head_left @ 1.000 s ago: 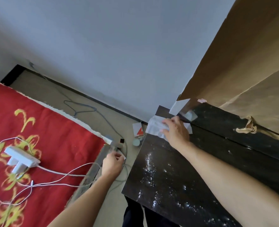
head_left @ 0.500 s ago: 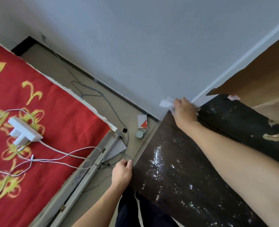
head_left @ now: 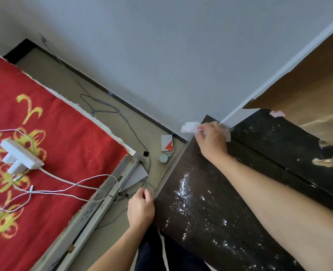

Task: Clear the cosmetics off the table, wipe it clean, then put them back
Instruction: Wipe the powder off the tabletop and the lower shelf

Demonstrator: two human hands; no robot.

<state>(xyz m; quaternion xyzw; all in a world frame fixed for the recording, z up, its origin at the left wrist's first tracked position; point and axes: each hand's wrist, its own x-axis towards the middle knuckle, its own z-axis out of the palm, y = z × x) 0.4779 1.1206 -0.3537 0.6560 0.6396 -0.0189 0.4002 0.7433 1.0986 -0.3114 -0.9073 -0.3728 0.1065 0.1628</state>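
Table (head_left: 210, 222): dark wood-grain top, glossy, speckled with white glints, fills lower centre to right of frame. Right hand (head_left: 212, 141) at table's far corner, centre of frame, fingers curled, pinching crumpled white tissue (head_left: 189, 127) that sticks out past edge. Left hand (head_left: 141, 209) beside table's left edge, fingers curled; grip cannot be told. Left of frame: red woven blanket (head_left: 64, 143), yellow scroll pattern, white blocky power strip (head_left: 20, 158) on it. Small round pale jar (head_left: 163, 158) on beige floor. Creased brown paper (head_left: 308, 85) upper right.
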